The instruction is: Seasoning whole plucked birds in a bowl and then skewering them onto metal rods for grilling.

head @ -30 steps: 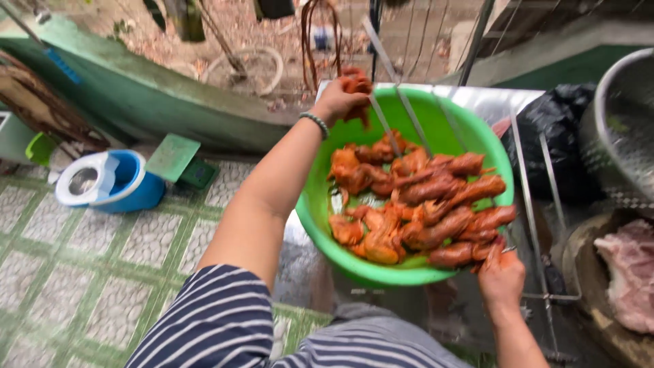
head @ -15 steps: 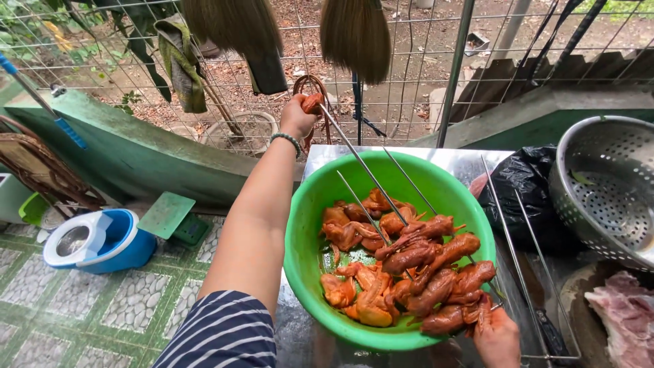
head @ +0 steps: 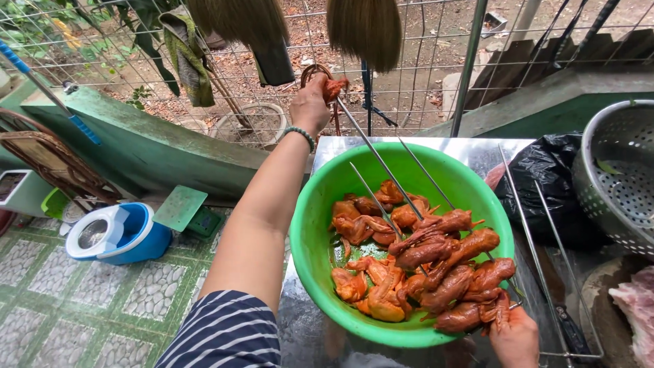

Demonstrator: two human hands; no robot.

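Left hand: I see my left hand stretched out ahead at the top of the view, fingers closed around a small reddish piece of marinated meat at the far tip of a long metal skewer.
Right hand: my right hand sits at the bottom right edge, curled shut around the near ends of the skewers; only part of it shows.
Skewers: three thin rods run on a slant from the right hand, across the bowl, up toward the left hand. The longest one reaches the left hand; the other two end short, above the bowl.
Meat: several glazed brown-orange pieces are threaded near the right hand, pressed against one another.
Bowl: a green plastic bowl sits under the skewers on a metal table, holding more loose marinated pieces.
Right of bowl: black plastic bag, metal colander, a wire rack lying flat, raw pale meat at the edge.
Left, on tiled floor: blue and white mop bucket.
Background: wire fence with two brooms hanging on it.
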